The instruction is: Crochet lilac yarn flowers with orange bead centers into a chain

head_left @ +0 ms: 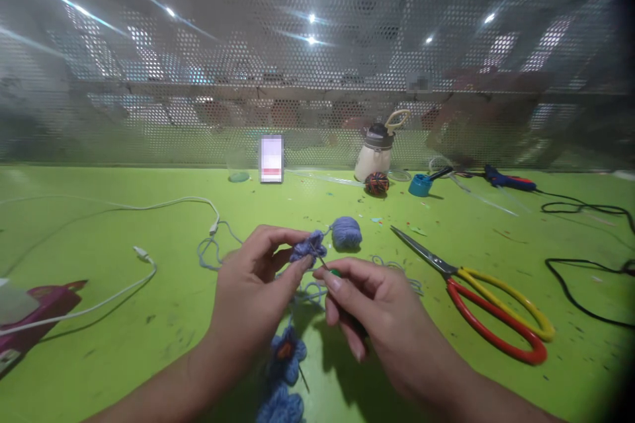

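A small blue-purple crocheted piece (308, 248) is pinched between the thumb and fingers of my left hand (260, 274). My right hand (370, 301) grips a crochet hook (335, 272) with a green part on it, and the thin metal tip touches the crocheted piece. Just behind them lies a ball of blue-purple yarn (346, 232), its strand running toward the piece. Below my hands, a blue crocheted flower with an orange centre (288, 349) hangs or lies above another blue flower (280, 406). Loose loops of light blue yarn (213, 254) lie behind my left hand.
Large scissors (449, 269) with red and yellow handles lie at the right on the green table (163, 363). Farther back are a phone (271, 158), a bottle (374, 155), a dark multicoloured yarn ball (377, 184), blue tape (421, 185) and a glue gun (508, 180). White cables (183, 199) cross the left.
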